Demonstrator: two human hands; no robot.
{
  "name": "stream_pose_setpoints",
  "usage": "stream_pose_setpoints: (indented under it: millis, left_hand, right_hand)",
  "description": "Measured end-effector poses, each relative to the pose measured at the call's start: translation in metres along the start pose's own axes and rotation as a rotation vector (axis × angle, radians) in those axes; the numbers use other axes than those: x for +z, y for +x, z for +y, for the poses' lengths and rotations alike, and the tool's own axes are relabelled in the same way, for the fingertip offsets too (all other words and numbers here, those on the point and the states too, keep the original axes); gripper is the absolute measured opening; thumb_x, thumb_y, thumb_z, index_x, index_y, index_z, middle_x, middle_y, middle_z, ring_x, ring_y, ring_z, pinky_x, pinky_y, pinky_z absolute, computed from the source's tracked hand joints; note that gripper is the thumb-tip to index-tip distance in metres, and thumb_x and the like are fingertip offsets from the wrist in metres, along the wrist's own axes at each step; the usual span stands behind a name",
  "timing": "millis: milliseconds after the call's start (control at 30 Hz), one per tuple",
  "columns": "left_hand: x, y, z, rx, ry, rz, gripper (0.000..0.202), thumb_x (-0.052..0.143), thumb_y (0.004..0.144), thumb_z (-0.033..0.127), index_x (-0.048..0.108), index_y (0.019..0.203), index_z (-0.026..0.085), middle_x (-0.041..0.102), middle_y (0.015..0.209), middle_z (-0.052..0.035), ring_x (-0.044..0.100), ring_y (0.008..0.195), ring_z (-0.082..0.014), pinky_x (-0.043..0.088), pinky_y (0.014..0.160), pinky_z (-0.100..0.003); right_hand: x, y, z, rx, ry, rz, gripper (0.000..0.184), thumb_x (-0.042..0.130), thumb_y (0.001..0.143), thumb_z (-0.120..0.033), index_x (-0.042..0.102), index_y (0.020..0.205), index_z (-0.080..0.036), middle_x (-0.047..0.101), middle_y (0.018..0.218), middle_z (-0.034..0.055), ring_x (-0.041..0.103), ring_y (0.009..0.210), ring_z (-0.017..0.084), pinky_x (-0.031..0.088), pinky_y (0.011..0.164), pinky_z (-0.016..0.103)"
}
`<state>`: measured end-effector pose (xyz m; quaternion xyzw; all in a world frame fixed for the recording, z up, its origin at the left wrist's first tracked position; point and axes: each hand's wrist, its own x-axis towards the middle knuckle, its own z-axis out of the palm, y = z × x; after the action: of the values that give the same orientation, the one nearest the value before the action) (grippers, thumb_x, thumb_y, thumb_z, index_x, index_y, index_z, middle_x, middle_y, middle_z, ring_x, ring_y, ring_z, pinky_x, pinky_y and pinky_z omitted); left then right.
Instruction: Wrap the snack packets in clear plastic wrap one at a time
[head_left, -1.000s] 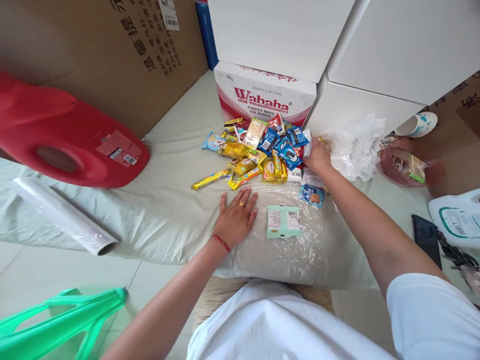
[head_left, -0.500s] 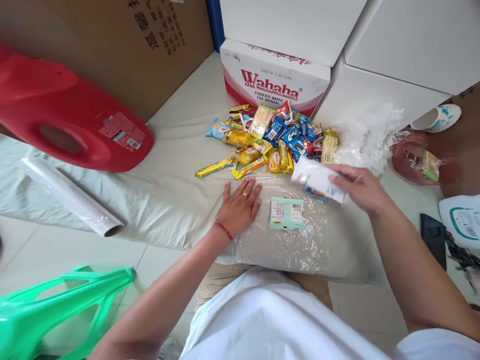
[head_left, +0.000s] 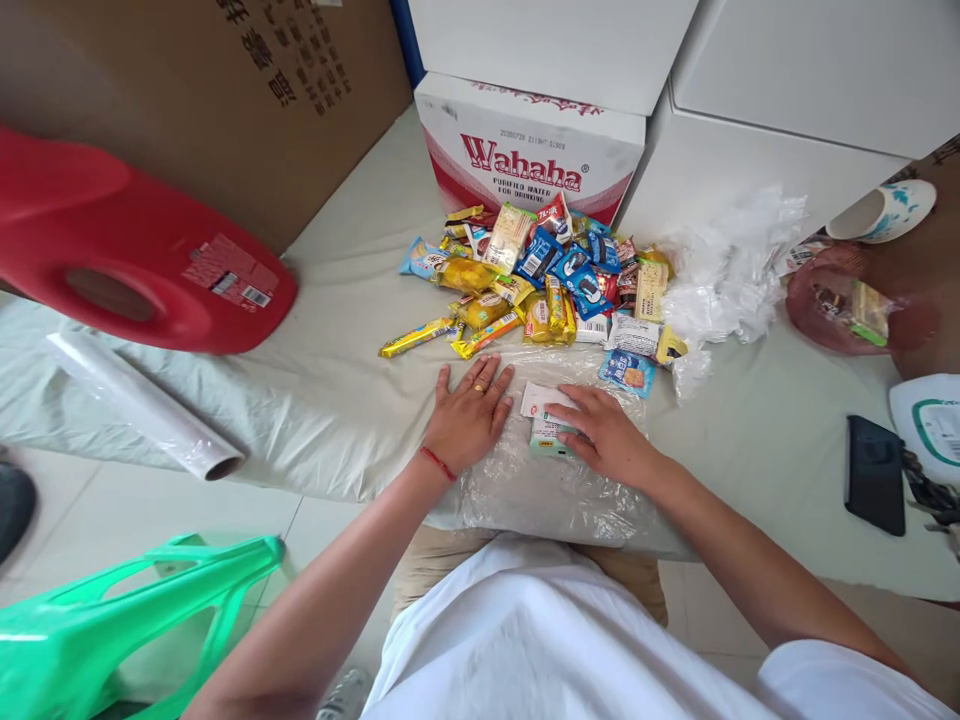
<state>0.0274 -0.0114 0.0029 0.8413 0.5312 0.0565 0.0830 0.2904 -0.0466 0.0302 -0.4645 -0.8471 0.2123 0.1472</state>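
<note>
My left hand (head_left: 471, 415) lies flat with fingers spread on the left edge of a sheet of clear plastic film (head_left: 510, 485). Over the film, my right hand (head_left: 600, 430) has its fingers on a white snack packet (head_left: 538, 400), covering much of it. Beneath and nearer to me shows a pale green packet (head_left: 546, 438), partly hidden by that packet and by my fingers. Past both hands lies a heap of small wrapped snacks (head_left: 536, 275). A blue biscuit packet (head_left: 626, 372) rests at the heap's near right edge.
Crumpled clear bags (head_left: 727, 275) lie right of the heap, before a reddish bowl (head_left: 825, 295) and a phone (head_left: 875, 475). A Wahaba-style printed water carton (head_left: 525, 165) stands behind. On the left are a red jug (head_left: 157, 260), a film roll (head_left: 142, 405) and a green stool (head_left: 150, 600).
My right hand has moved left and toward me, carrying the white packet from beside the heap onto the pale green packet. My left hand stays flat on the film.
</note>
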Motion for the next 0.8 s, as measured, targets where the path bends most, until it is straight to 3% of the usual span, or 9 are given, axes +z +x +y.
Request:
stream_pose_setpoints:
  millis: [167, 300, 433, 667, 800]
  left_hand:
    - [0.000, 0.001, 0.000, 0.004, 0.006, -0.014, 0.057, 0.024, 0.109, 0.043, 0.036, 0.163, 0.029, 0.029, 0.172, -0.0077, 0.030, 0.159, -0.0278, 0.012, 0.127, -0.069]
    - [-0.001, 0.000, 0.000, 0.001, 0.003, -0.016, 0.058, 0.024, 0.109, 0.043, 0.037, 0.163, 0.028, 0.030, 0.172, -0.0079, 0.030, 0.159, -0.0279, 0.013, 0.127, -0.069]
    - [-0.001, 0.000, 0.000, 0.004, -0.004, -0.010, 0.058, 0.024, 0.109, 0.043, 0.038, 0.162, 0.027, 0.030, 0.172, -0.0081, 0.030, 0.159, -0.0277, 0.012, 0.128, -0.068]
    - [-0.001, 0.000, -0.004, 0.007, -0.035, -0.008, 0.058, 0.022, 0.109, 0.043, 0.037, 0.162, 0.027, 0.029, 0.172, -0.0094, 0.030, 0.159, -0.0275, 0.012, 0.127, -0.067]
    - [-0.003, 0.000, -0.008, 0.001, -0.083, -0.012, 0.060, 0.020, 0.109, 0.045, 0.035, 0.163, 0.025, 0.028, 0.173, -0.0117, 0.031, 0.159, -0.0281, 0.016, 0.126, -0.066]
  right_hand:
    - [0.009, 0.008, 0.005, 0.080, 0.044, 0.010, 0.047, 0.059, 0.100, -0.033, 0.060, 0.145, -0.023, 0.063, 0.142, 0.0142, 0.054, 0.128, 0.033, 0.043, 0.111, 0.055]
    - [-0.005, 0.013, -0.001, 0.059, 0.048, 0.027, 0.041, 0.061, 0.096, -0.027, 0.064, 0.137, -0.022, 0.065, 0.135, 0.0136, 0.055, 0.122, 0.032, 0.045, 0.107, 0.053]
    - [-0.014, 0.001, -0.012, -0.033, 0.060, 0.091, 0.036, 0.061, 0.099, -0.029, 0.064, 0.134, -0.024, 0.062, 0.137, 0.0131, 0.054, 0.125, 0.030, 0.044, 0.109, 0.050]
    - [0.007, -0.016, 0.000, -0.034, 0.038, 0.042, 0.031, 0.065, 0.097, -0.028, 0.067, 0.128, -0.025, 0.062, 0.138, 0.0129, 0.051, 0.134, 0.032, 0.036, 0.116, 0.061]
    - [0.005, -0.013, 0.006, -0.071, 0.058, 0.042, 0.028, 0.067, 0.097, -0.030, 0.069, 0.124, -0.027, 0.064, 0.137, 0.0103, 0.047, 0.141, 0.032, 0.030, 0.120, 0.063]
